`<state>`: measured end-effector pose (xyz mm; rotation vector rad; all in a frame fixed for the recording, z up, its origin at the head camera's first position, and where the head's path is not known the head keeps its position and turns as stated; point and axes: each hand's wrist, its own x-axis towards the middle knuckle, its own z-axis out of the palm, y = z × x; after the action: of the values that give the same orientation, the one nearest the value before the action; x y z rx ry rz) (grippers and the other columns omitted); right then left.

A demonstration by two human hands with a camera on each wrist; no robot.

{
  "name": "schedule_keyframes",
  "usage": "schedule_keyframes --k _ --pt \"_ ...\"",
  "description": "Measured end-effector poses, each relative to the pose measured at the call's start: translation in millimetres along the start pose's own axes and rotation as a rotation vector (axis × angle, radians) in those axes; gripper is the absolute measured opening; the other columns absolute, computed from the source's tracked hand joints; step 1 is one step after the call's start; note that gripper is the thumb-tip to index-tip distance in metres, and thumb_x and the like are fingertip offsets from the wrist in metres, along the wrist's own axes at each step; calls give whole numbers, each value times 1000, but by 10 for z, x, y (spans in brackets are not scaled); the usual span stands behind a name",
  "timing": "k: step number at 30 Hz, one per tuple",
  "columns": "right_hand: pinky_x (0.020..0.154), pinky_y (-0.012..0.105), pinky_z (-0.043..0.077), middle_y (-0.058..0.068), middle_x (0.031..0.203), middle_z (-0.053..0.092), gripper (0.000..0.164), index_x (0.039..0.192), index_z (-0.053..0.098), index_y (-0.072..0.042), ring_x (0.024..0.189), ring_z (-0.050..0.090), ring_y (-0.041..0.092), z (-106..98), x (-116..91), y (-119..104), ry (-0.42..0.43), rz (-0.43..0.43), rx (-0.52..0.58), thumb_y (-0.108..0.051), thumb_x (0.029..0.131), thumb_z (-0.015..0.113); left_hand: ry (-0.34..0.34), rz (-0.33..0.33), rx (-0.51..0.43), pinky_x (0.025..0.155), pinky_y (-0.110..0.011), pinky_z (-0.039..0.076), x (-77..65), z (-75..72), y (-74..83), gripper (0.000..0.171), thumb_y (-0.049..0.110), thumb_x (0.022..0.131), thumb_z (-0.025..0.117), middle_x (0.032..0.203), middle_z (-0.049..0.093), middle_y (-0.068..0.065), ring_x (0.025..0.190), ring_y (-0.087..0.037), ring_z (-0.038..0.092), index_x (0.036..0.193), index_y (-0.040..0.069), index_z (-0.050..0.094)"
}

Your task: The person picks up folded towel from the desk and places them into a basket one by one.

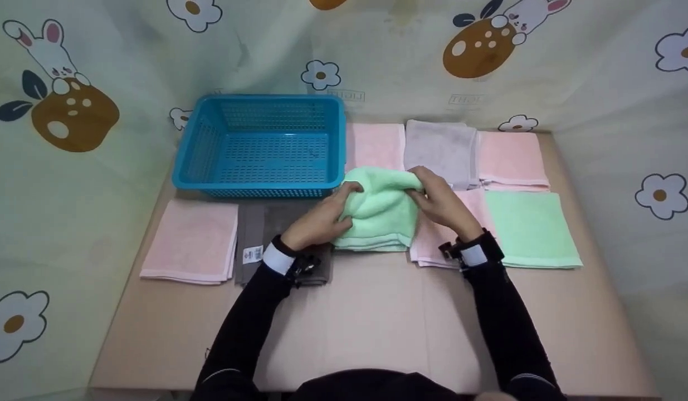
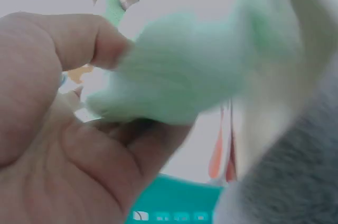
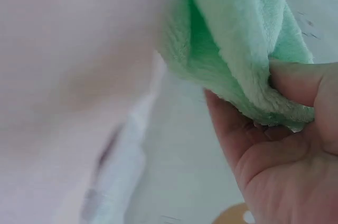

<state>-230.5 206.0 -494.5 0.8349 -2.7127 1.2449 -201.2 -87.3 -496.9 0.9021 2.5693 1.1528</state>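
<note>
Pinching a green towel (image 1: 380, 220) over a beige table (image 1: 371, 317), left fingers (image 1: 346, 192) and right fingers (image 1: 425, 178) face printed fabric (image 1: 266, 61).

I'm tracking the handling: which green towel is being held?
The rumpled green towel in the middle, held between the left grip and right grip; the flat green towel on the right is untouched.

Arms (image 1: 240, 326) forward, left grip (image 1: 320, 220) pinching, right grip (image 1: 441, 201) likewise

Curtained booth — bunny-print drapes (image 1: 266, 55) around table (image 1: 371, 323)
</note>
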Motion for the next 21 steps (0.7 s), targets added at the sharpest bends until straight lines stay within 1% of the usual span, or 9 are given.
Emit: schedule_keyframes --k 2,3,4,6,9,11,13,18,21 --pt "87 40 48 17 117 65 23 125 59 1 102 59 26 -73 -22 -58 30 -2 38 -2 102 61 33 40 -19 115 -44 41 -12 -31 46 61 -1 91 55 151 48 -10 136 -24 48 148 13 39" --pt "85 37 47 17 117 66 24 125 59 1 99 59 24 -101 -31 -82 47 0 48 -3 102 61 48 53 -25 116 -45 40 -18 -43 64 60 0 91 55 152 48 -9 138 -23 47 148 14 41" --pt "82 34 47 17 117 66 25 126 59 1 97 58 23 -124 -40 -102 61 4 60 -3 102 62 62 60 -29 114 -44 41 -25 -54 81 59 1 91 55 147 50 -8 135 -23 48 147 16 44" --pt "77 29 45 17 115 66 25 126 58 1 92 57 21 -152 -49 -133 84 24 69 -4 102 62 82 68 -36 104 -41 43 -41 -70 101 56 1 92 55 134 54 -7 122 -22 50 145 18 49" --pt "75 25 44 16 113 66 25 125 58 1 90 56 20 -162 -29 -157 100 66 86 -5 101 63 101 62 -37 87 -36 40 -50 -94 108 52 2 92 55 111 52 -8 99 -21 44 141 20 57" --pt "75 25 45 15 113 66 26 125 58 1 90 56 19 -155 14 -175 99 90 101 -6 101 64 112 52 -43 82 -34 37 -57 -117 96 51 1 93 54 104 50 -8 92 -21 41 139 21 61" --pt "75 25 44 14 112 66 27 126 58 0 89 56 19 -148 82 -203 94 100 106 -6 101 64 128 44 -46 83 -34 38 -65 -155 80 50 -1 94 53 108 54 -9 92 -20 43 138 20 63" --pt "74 26 44 12 106 63 28 126 58 0 86 55 19 -162 337 -315 95 91 123 -8 100 65 201 29 -41 93 -36 43 -39 -330 65 49 -4 96 50 128 63 -8 103 -20 50 138 17 63" --pt "77 29 44 13 107 63 28 125 58 0 89 56 20 -187 515 -404 106 83 131 -9 100 65 257 12 -31 87 -35 42 22 -468 56 50 -5 96 48 127 63 -9 97 -21 50 140 16 61"
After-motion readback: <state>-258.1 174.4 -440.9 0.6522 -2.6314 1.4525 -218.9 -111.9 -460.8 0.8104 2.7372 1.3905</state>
